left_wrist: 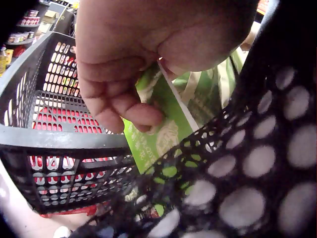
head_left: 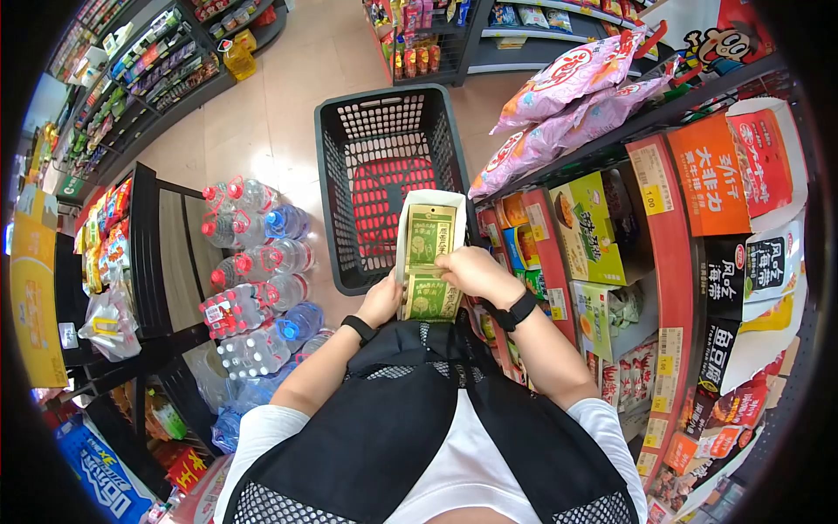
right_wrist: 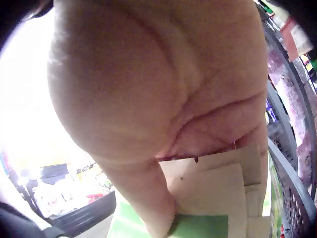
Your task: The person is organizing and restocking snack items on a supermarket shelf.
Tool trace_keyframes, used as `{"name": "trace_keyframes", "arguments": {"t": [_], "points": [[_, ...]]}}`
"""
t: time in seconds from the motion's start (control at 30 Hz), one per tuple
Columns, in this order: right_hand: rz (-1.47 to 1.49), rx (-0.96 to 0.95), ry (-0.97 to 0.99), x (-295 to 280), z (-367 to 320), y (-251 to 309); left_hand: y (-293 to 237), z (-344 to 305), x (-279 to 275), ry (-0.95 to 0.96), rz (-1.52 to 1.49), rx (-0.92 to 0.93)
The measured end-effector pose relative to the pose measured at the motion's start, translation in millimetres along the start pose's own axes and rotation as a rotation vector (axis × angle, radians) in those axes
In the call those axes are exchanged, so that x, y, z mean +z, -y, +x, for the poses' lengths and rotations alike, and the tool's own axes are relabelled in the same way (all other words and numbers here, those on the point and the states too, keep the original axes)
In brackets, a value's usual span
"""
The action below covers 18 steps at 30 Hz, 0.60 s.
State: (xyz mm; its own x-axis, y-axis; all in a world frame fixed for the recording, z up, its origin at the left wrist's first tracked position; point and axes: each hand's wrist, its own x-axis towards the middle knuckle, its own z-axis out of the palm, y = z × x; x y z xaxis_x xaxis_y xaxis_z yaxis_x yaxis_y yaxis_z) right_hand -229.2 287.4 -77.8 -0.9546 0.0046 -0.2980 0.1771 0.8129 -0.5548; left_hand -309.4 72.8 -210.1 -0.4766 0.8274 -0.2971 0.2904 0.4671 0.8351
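Note:
A narrow open carton (head_left: 421, 199), white inside and green outside, stands out in front of the person's waist. Green-and-gold packets (head_left: 429, 234) with printed lettering fill it in two groups. On the near left side, my left hand (head_left: 382, 299) grips the carton; in the left wrist view its fingers curl against the green printed wall (left_wrist: 151, 148). From the right, my right hand (head_left: 480, 275) reaches over the carton and pinches a packet near the middle. The right wrist view shows the thumb against several flat pale pieces (right_wrist: 208, 191), the other fingertips hidden.
A black shopping basket (head_left: 330, 183) with a red bottom is just ahead. Bottled water packs (head_left: 266, 262) stand on the floor at left. Shelves with boxed snacks (head_left: 711, 183) line the right, and pink bags (head_left: 572, 83) jut out beyond the basket's right side.

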Motion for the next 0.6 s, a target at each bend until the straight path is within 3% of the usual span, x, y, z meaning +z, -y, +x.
{"name": "trace_keyframes", "arguments": {"t": [0.17,0.33,0.6], "points": [[-0.085,0.069,-0.077,31.2,3.3,-16.0,-1.8,1.6,0.3,0.022,0.005,-0.002],[-0.245,0.010,-0.196,39.9,18.0,-19.9,0.0,-1.4,3.0,0.025,-0.017,-0.052],[-0.199,0.055,-0.163,38.8,24.4,-13.6,9.9,-1.1,10.3,-0.028,0.024,0.022]]}}
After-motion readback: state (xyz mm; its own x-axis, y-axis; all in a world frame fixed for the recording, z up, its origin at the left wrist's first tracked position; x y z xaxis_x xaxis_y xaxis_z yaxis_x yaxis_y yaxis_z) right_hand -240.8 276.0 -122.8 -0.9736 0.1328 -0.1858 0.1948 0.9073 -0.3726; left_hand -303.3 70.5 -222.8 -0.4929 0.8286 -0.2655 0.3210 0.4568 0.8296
